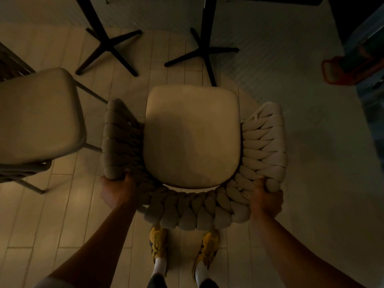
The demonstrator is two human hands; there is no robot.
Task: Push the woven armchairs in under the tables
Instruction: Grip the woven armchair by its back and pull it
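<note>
The woven armchair stands on the tiled floor directly in front of the person, its open front facing away toward two black cross-shaped table bases. Standing behind the backrest makes sense: from here a straight forward shove would send the seat toward the right-hand base, whose nearest foot lies just beyond the front edge of the seat cushion.

Each hand takes one rear corner of the braided rim, where backrest curves into armrest. The left hand is closed around the left corner from the outside, fingers tucked under the thick weave. The right hand is wrapped over the right corner, thumb on top of a braid. A grip spread this wide likely serves steering (a single central hold would let the chair swing sideways).

So the chair sits between the two hands and ahead of them, with the backrest's middle just above the person's yellow shoes.

Only a dark edge of a tabletop shows at the top of the view, so the chair appears not yet tucked under. A second armchair stands close at the left, near the left armrest but apart from it.
</note>
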